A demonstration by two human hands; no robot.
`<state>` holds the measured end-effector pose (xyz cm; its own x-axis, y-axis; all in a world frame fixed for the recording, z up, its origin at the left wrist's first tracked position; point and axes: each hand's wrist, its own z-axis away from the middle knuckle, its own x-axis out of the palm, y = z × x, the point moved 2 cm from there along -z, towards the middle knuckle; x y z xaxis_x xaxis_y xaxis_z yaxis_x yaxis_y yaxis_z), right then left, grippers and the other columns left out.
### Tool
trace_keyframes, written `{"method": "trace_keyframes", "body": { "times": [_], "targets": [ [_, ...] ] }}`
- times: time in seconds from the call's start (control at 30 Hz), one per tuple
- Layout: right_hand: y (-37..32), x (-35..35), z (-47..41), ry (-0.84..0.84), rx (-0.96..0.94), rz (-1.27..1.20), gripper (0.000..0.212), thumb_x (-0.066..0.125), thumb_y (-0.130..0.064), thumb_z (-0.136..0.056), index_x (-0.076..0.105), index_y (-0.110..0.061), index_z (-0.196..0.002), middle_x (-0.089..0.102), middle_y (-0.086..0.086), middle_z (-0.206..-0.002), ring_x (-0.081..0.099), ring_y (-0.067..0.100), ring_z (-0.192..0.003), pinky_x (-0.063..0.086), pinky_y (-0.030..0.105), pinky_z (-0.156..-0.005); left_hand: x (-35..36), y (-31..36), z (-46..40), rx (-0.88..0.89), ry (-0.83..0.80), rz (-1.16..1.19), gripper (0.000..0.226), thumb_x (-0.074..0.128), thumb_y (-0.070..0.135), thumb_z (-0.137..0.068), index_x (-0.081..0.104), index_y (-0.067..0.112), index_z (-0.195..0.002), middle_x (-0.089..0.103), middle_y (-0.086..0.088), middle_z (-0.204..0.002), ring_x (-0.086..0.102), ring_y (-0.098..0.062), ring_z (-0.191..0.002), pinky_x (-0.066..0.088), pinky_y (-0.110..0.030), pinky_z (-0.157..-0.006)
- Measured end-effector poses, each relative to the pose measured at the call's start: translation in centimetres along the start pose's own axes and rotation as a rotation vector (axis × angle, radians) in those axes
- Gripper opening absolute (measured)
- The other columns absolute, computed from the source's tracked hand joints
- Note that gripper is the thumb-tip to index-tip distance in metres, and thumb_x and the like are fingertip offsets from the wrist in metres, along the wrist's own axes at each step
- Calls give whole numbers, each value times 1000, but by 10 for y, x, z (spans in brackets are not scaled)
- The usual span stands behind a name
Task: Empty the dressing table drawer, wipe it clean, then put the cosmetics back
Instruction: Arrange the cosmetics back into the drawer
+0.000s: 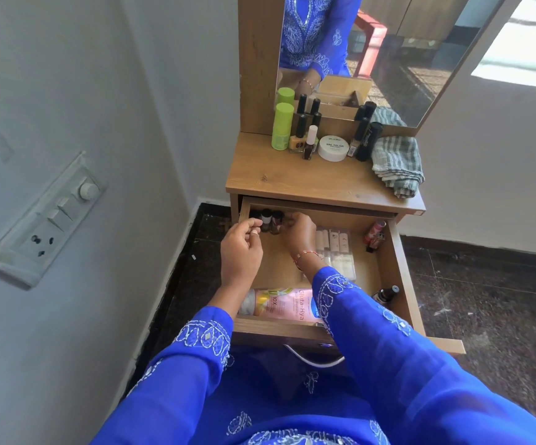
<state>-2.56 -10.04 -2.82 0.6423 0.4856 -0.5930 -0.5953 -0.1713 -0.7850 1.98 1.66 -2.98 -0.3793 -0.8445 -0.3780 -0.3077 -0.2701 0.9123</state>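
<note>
Head view: both hands reach into the open drawer (401, 271) at its far left corner. The left hand (242, 244) hangs with fingers loosely curled, holding nothing. The right hand (298, 229) curls around small dark bottles (271, 220) there; whether it grips one I cannot tell. Right of it lie pale tubes (335, 248); nearer, under the forearms, a pink bottle (279, 305). Beyond the hands, the tabletop (292, 178) carries nail polishes (308, 142), a white jar (333, 148) and a folded cloth (396, 165).
</note>
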Motion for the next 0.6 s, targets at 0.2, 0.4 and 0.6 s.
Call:
{"method": "trace_keyframes", "body": {
  "times": [0.2,0.4,0.6],
  "targets": [
    [1,-12,3,10,-19,37,20,52,1,-86,66,-2,-99,66,11,-96,59,23,-93,32,13,-68,1,1,1,-4,-13,14,26,47,1,-88,65,9,-105,66,-7,-104,61,-11,-88,45,-4,-69],
    [2,-26,8,42,-98,30,21,58,-2,-83,66,-3,-102,69,12,-96,63,22,-89,46,25,-75,4,7,-2,-25,-18,45,27,46,-1,-87,66,10,-103,67,-4,-101,62,-8,-88,46,-6,-70],
    [-35,-61,0,76,-241,-37,24,57,-7,-87,64,-7,-110,67,7,-91,55,10,-77,43,18,-72,11,46,-32,47,-24,73,25,46,3,-89,65,10,-103,66,-2,-99,60,-6,-88,44,-5,-69]
  ]
}}
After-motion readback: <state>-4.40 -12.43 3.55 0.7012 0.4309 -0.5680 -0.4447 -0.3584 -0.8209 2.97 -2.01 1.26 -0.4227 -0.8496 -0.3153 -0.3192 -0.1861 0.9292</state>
